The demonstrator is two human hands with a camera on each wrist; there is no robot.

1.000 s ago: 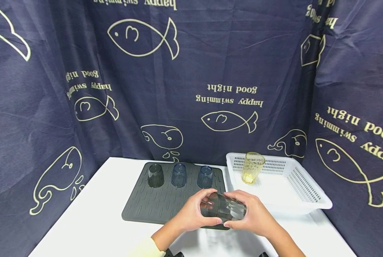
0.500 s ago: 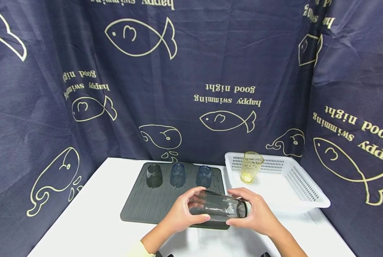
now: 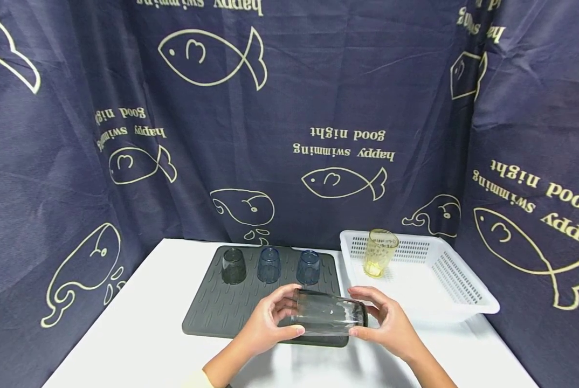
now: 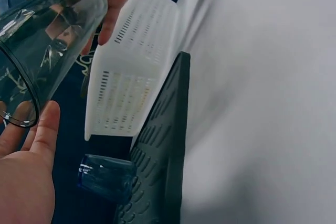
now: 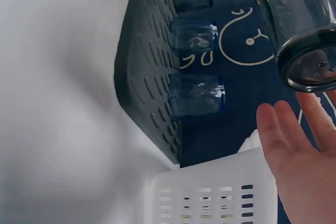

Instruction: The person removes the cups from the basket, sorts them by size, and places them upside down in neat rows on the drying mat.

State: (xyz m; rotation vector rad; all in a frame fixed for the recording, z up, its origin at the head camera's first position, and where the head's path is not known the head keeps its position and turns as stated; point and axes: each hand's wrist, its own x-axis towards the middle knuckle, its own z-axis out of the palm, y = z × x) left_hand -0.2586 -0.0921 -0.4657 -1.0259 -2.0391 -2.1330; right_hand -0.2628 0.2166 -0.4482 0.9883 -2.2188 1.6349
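Note:
A clear grey drinking glass (image 3: 325,312) lies sideways in the air between both hands, above the front right of the dark drying mat (image 3: 221,318). My left hand (image 3: 270,318) grips its open rim end, thumb in front and fingers behind. At the thick base end my right hand (image 3: 384,323) holds it lightly between thumb and fingers. In the right wrist view, some fingers (image 5: 275,129) of that hand stand apart from the base. Upside down on the mat stand a dark grey glass (image 3: 233,267) and two blue glasses, one in the middle (image 3: 269,265) and one at right (image 3: 309,268).
Right of the mat sits a white perforated plastic basket (image 3: 469,310), with a yellow glass (image 3: 380,253) standing tilted in its back left corner. A navy curtain (image 3: 250,134) with fish drawings encloses the white table (image 3: 139,323).
The held glass has turned more level and shifted left with my left hand. My right hand has loosened and opened out around the base end. The other glasses have not moved.

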